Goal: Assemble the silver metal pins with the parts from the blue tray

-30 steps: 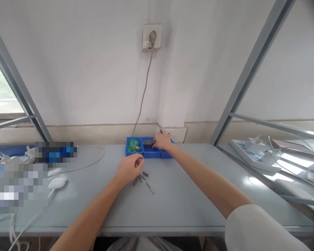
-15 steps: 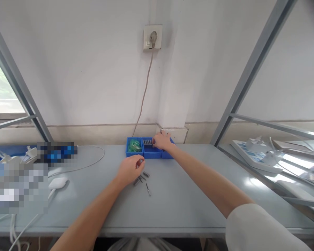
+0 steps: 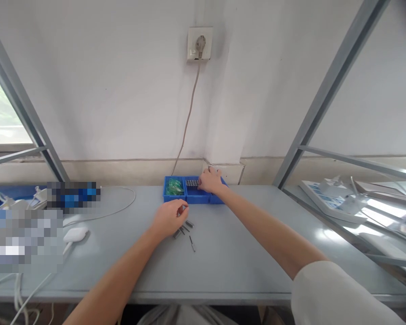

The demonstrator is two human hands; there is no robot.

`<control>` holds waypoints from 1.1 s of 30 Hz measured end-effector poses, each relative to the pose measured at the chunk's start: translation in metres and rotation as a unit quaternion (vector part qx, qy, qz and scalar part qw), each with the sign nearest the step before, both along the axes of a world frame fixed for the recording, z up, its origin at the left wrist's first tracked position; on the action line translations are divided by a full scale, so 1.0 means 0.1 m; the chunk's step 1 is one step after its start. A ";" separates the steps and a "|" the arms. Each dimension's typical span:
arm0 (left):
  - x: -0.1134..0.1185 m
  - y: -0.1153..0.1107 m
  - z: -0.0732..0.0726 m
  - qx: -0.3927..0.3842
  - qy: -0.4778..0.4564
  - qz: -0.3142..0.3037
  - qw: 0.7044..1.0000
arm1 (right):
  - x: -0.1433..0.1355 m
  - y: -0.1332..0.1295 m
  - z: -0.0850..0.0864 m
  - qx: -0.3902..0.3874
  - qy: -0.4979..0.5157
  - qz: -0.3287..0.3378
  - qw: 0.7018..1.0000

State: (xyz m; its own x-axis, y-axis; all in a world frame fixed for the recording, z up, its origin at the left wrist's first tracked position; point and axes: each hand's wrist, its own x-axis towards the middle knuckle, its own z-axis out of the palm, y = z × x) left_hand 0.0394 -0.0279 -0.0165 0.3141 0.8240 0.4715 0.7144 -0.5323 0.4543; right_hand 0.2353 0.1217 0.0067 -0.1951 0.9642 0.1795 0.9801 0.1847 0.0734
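My right hand [image 3: 210, 180] reaches over a blue bin [image 3: 196, 198], its fingertips together and pointing down beside rows of small dark-and-silver pieces [image 3: 191, 183]. Whatever those fingertips hold is hidden. Left of it stands another blue bin [image 3: 174, 198] with green packets [image 3: 174, 186] inside. Just in front of the bins, my left hand [image 3: 171, 219] is curled with thumb and fingers close together; what lies within is too small to make out. Below its fingers lie several small metal cylinders [image 3: 190, 224] and thin rods, one slim rod [image 3: 192, 244] lying apart nearer to me.
A third blue bin [image 3: 225, 182] is partly covered by my right hand and wrist. On the grey table [image 3: 237, 271], a white adapter [image 3: 76, 234] and cables lie at left. Metal frame posts [image 3: 331, 95] rise at both sides. A cord hangs from a wall socket [image 3: 199, 44].
The view has shifted slightly. Both hands keep nearly the same places, the right over the bin and the left above the metal pieces.
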 end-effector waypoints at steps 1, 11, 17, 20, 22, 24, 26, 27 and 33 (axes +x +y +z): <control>0.00 0.00 0.00 0.000 0.001 0.000 1.000 | 0.00 0.00 0.00 0.002 -0.003 0.000 1.000; 0.00 0.01 0.00 -0.002 0.008 -0.007 1.000 | -0.01 -0.01 0.01 -0.003 0.002 -0.002 1.000; 0.01 0.00 0.01 -0.009 0.010 -0.009 1.000 | -0.02 -0.04 0.07 -0.014 0.010 -0.010 1.000; 0.01 0.00 0.01 -0.008 0.017 -0.007 1.000 | -0.04 -0.18 0.23 0.017 0.062 -0.002 0.998; 0.01 0.00 0.02 -0.003 0.018 0.002 1.000 | -0.06 -0.36 0.35 0.076 0.128 0.021 0.989; -0.01 0.02 0.04 0.002 0.016 0.013 1.000 | -0.07 -0.63 0.41 0.111 0.199 0.085 0.970; -0.05 0.05 0.06 0.000 0.023 0.020 1.000 | -0.09 -0.94 0.37 0.048 0.259 0.161 0.951; -0.08 0.06 0.07 -0.007 0.032 0.021 0.999 | -0.09 -1.08 0.31 -0.004 0.273 0.189 0.943; -0.24 0.11 0.09 -0.070 0.108 0.012 0.992 | -0.19 -1.53 -0.07 -0.093 0.234 0.201 0.946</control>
State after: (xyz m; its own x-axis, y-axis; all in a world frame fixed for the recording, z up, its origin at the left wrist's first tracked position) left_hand 0.0154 -0.0169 -0.0078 0.3752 0.8852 0.2750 0.8150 -0.4564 0.3570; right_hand 0.2160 -0.0311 0.0001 -0.4949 0.8519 0.1712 0.7440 0.5172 -0.4229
